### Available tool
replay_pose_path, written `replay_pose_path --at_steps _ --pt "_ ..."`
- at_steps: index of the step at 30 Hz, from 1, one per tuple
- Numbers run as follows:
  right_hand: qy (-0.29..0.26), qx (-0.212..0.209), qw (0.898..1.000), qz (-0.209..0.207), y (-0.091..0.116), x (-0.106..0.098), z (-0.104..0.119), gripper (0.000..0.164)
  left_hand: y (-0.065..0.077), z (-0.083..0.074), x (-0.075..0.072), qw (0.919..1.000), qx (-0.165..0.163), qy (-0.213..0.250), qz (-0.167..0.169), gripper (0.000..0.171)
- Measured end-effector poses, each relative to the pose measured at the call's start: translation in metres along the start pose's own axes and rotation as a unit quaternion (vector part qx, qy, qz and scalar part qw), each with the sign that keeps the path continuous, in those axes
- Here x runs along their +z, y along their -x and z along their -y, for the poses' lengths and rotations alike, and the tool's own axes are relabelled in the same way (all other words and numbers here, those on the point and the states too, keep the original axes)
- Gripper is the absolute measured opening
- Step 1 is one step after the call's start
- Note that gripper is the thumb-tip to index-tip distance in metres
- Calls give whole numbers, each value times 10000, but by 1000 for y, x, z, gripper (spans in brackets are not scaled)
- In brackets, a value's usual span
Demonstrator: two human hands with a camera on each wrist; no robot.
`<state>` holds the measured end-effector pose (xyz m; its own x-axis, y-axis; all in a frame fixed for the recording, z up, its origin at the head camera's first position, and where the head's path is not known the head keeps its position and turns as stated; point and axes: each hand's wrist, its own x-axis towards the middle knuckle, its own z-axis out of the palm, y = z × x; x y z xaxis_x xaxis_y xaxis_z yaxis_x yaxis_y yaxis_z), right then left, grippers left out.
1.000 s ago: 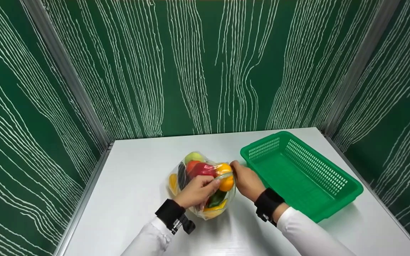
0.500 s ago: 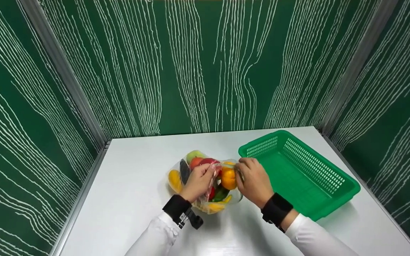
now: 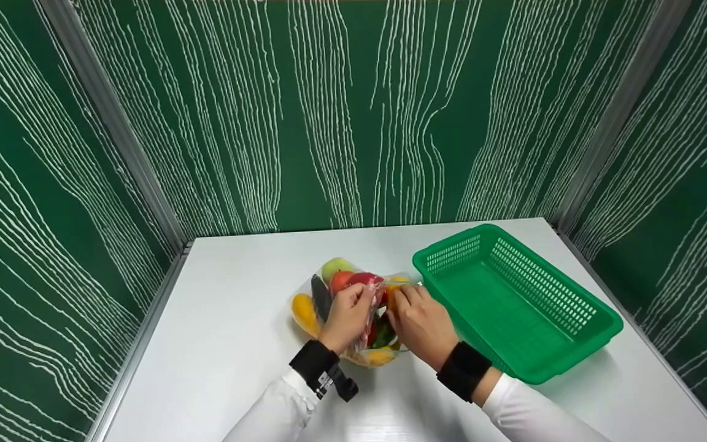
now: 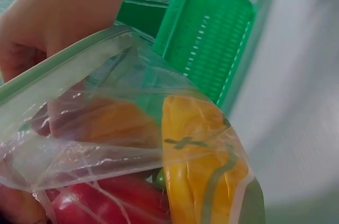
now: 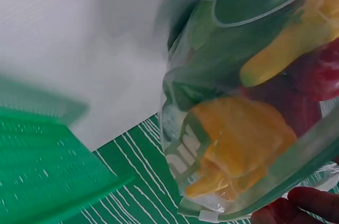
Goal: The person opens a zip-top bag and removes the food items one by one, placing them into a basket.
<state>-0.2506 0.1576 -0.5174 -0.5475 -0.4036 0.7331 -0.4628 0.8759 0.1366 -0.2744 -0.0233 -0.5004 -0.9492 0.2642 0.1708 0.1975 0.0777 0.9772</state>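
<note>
While the left hand (image 3: pixel 346 314) pinches its edge, a clear bag (image 3: pixel 373 319) of produce sits beside a green basket (image 3: pixel 516 307)

As the head view shows, the bag is on the white table (image 3: pixel 237 344), with the basket just to its right and green walls (image 3: pixel 353 123) streaked with white lines behind it. Thumb and finger of the left hand are together on the film at the bag's mouth. At the bag's right side, the right hand (image 3: pixel 420 319) bends its fingers over an orange pepper (image 3: pixel 397 280); whether they clamp film or pepper, I cannot tell. Along the bag's left lie a yellow item (image 3: pixel 305 313) and a dark, long one (image 3: pixel 321 296); at its far end, a pale green one (image 3: pixel 335 267).

From the left wrist, the right hand reaches behind the bag's pale green zip strip (image 4: pixel 63 57), its fingers blurred through the film. A red item (image 4: pixel 106 200) and a yellow one show inside the bag.

From the right wrist, fingertips (image 5: pixel 307 203) meet the bag's strip near a white slider (image 5: pixel 208 216); whose they are is unclear.
</note>
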Motion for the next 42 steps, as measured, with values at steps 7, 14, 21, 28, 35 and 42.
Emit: replay_pose_path --at_steps 7,14,21,28,35,42 --pt "739 -151 9970 154 4 14 0 38 1 1 7 9998 -69 148 -70 40" --pt "1140 -203 9911 650 7 24 -5 30 1 1 11 9987 194 -198 -421 41" --pt "1402 -263 9863 828 7 23 -9 40 0 1 10 9994 145 -58 -316 40" --pt "1153 -451 9906 582 1 18 -14 47 -3 -1 5 9985 228 -236 -450 39" --pt "31 -372 9926 1154 -2 4 -17 76 -3 0 -1 9970 326 -544 -450 39" --pt "-1523 48 9691 1937 -2 -11 -27 76 -3 4 -3 9947 285 -838 -518 37"
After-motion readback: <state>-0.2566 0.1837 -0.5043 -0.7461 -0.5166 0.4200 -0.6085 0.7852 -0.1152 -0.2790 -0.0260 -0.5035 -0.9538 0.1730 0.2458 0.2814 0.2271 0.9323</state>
